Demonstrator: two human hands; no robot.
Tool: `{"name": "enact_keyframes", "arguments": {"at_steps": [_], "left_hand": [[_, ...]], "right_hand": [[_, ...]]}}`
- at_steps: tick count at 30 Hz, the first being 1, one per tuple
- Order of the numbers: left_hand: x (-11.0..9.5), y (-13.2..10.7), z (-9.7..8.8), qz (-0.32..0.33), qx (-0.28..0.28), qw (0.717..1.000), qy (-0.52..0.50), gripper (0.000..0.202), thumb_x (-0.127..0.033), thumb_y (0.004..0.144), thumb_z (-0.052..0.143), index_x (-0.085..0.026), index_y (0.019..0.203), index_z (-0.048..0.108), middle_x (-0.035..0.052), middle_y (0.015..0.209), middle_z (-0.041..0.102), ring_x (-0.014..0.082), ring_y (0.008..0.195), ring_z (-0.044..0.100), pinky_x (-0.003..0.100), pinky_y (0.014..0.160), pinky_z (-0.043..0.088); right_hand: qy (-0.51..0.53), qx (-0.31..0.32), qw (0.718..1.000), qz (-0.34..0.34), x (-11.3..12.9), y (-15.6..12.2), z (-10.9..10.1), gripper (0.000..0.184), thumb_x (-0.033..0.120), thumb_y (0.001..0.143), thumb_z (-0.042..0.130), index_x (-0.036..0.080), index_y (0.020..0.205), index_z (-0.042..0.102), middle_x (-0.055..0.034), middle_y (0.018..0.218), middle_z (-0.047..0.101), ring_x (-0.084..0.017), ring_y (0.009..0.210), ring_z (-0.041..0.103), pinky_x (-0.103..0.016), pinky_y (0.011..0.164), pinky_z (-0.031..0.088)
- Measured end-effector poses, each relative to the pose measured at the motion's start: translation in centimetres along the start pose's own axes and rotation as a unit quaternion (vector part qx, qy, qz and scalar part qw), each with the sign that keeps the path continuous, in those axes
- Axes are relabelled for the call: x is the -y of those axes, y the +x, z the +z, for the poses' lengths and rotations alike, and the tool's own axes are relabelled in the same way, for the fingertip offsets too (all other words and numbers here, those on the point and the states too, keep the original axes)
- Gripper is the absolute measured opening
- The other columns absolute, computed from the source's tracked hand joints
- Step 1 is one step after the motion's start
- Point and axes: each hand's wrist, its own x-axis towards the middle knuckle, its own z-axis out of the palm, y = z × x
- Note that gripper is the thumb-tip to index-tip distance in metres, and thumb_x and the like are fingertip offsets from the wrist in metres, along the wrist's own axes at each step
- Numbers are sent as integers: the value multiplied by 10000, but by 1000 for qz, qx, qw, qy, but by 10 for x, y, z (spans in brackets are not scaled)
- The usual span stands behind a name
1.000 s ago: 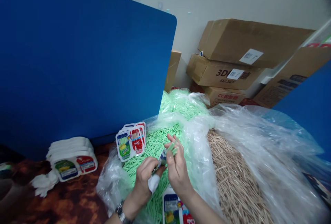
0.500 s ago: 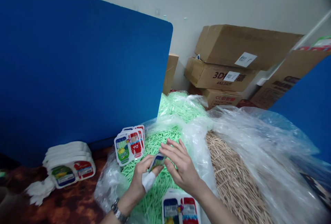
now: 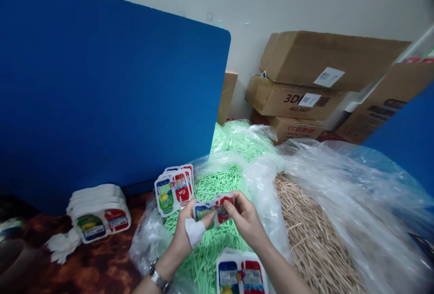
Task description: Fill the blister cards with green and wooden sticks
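Between my two hands is a small two-part package (image 3: pixel 219 208) with a blue half and a red half. My left hand (image 3: pixel 190 230), with a white wrap around the thumb and a metal watch at the wrist, grips its blue end. Thumb and fingers of my right hand (image 3: pixel 246 217) pinch the red end. Below them lies a heap of thin green sticks (image 3: pixel 217 244) in clear plastic. Several similar packages (image 3: pixel 174 190) with green and red fronts lie just left of my hands. Nearer to me, a stack of blue-and-red packages (image 3: pixel 241 271) rests on the green sticks.
Brown sticks (image 3: pixel 312 230) fill another clear plastic bag (image 3: pixel 359 194) at the right. A stack of white-edged packages (image 3: pixel 100 217) and crumpled white tissue (image 3: pixel 64 244) lie at the left. Behind stand a blue panel (image 3: pixel 111 86) and stacked cardboard boxes (image 3: pixel 305 99).
My right hand was raised with its fingers apart beside the package; now it grips the red end. The package has turned from edge-on to face me. The view has shifted slightly.
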Motion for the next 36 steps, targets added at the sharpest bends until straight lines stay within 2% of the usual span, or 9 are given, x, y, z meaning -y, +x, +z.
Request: {"name": "enact_keyframes", "arguments": {"at_steps": [8, 12, 16, 19, 24, 27, 31, 34, 36], "left_hand": [[15, 21, -45, 96, -79, 968, 220, 198, -307, 788, 648, -153, 899, 706, 106, 1041, 689, 267, 955, 647, 397, 869, 504], [34, 50, -86, 104, -189, 928, 304, 231, -335, 756, 670, -147, 881, 716, 165, 1302, 523, 389, 1300, 346, 537, 1072, 259], [52, 61, -103, 105, -232, 902, 348, 437, -385, 759, 669, -136, 1115, 630, 180, 1404, 406, 386, 1365, 214, 513, 1111, 186], [58, 64, -103, 99, -232, 876, 410, 680, -409, 756, 670, -99, 1321, 455, 221, 1408, 393, 388, 1338, 273, 517, 1098, 219], [42, 59, -94, 95, -253, 846, 459, 735, -370, 795, 628, -61, 1398, 344, 264, 1469, 280, 425, 1354, 228, 551, 1086, 228], [24, 35, -73, 137, -222, 868, 423, 700, -363, 797, 628, -105, 1396, 373, 220, 1500, 263, 389, 1370, 235, 520, 1108, 218], [15, -19, -26, 46, 16, 970, 240, 488, -340, 808, 614, -167, 1259, 543, 159, 1254, 605, 327, 1153, 566, 505, 981, 437], [21, -51, 10, -5, 147, 977, 154, 718, -269, 715, 720, -190, 1374, 445, 181, 1405, 486, 359, 1255, 475, 537, 1022, 391], [25, -57, 27, -8, 160, 979, 123, 895, -237, 649, 768, -182, 1435, 341, 197, 1470, 391, 378, 1324, 378, 562, 1062, 320]], "right_hand": [[-189, 59, 980, -34, -5, -4, -8, 329, 388, 930, 433, 215, 1205, 491, -91, 1096, 610, -208, 974, 602, -346, 819, 498], [-433, 182, 883, -15, -9, -26, -27, 214, 358, 896, 487, 212, 972, 625, -80, 950, 645, -229, 861, 612, -348, 717, 492], [-622, 244, 744, 32, -18, -51, -38, 401, 440, 604, 796, 181, 876, 655, -113, 922, 643, -331, 900, 579, -423, 717, 461], [-654, 248, 714, 33, -25, -60, -43, 384, 400, 603, 812, 184, 875, 649, -106, 925, 654, -324, 913, 580, -424, 764, 423], [-613, 255, 745, 68, -23, -59, -54, 76, 266, 810, 627, 200, 848, 628, -68, 871, 691, -253, 846, 629, -334, 725, 382], [-558, 217, 795, 97, -13, -54, -64, 110, 243, 880, 503, 205, 850, 602, -51, 804, 695, -213, 762, 643, -280, 646, 366], [-447, 115, 880, 110, 7, -48, -74, 189, 334, 908, 453, 207, 813, 556, -11, 714, 655, -174, 663, 612, -245, 583, 354], [-368, 78, 922, 94, 27, -47, -69, 226, 381, 910, 453, 211, 786, 537, 15, 669, 606, -153, 625, 568, -238, 575, 349], [-295, 97, 947, 82, 39, -48, -62, 248, 393, 923, 437, 207, 781, 520, 26, 660, 571, -136, 615, 539, -229, 566, 345]]}}
